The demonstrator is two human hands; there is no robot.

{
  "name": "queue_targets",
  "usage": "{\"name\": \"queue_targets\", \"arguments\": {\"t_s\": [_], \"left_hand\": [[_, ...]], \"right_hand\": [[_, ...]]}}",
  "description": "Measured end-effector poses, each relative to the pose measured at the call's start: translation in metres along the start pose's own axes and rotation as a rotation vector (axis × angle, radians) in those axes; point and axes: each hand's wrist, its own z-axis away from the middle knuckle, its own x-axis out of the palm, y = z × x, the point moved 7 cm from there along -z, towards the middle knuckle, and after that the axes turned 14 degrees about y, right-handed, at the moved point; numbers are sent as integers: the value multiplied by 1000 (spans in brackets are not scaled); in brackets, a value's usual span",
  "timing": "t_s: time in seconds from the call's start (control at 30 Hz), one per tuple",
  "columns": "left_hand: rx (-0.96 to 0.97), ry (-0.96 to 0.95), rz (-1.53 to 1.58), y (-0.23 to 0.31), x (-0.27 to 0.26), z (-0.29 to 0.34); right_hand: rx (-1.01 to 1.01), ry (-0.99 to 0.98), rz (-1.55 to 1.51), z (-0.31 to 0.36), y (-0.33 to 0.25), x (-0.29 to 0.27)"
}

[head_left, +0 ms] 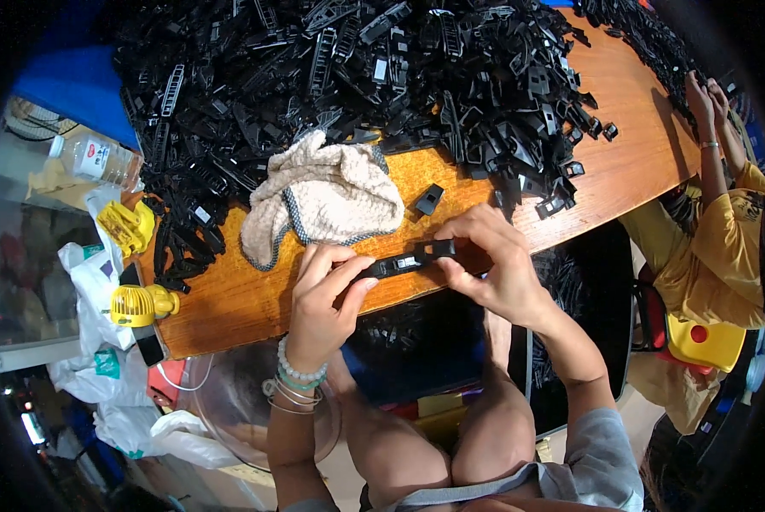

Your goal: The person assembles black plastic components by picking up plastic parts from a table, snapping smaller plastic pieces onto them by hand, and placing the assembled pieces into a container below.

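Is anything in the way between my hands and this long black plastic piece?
Nothing visible: your left hand holds one end of the black piece, and your right hand is at the other. The cloth lies beyond, not between.

A wooden bench [634, 111] with a glossy orange-brown top stretches across the room under bright light that glares off its surface, with a yellow plastic seat [724, 346] standing to its right, a pale floor [645, 414] below, and a greyish, glassy-looking panel [28, 247] along the left.
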Motion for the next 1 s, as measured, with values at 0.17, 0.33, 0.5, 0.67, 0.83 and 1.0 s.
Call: {"name": "queue_targets", "arguments": {"t_s": [0.17,0.33,0.5,0.67,0.83,1.0], "left_hand": [[-37,-14,-13,-1,-1,0],[-36,-30,-14,1,1,-1],[16,-47,-14,4,3,-4],[18,-58,-8,2,5,-3],[24,-62,-45,7,3,-6],[14,-170,85,6,-4,-23]], "right_hand": [[410,-36,-392,12,21,6],[78,-49,-109,2,1,5],[60,-117,-88,4,7,10],[-25,-104,-24,6,-1,24],[-17,-35,-14,12,-3,20],[-99,-413,-245,25,-7,22]]}}
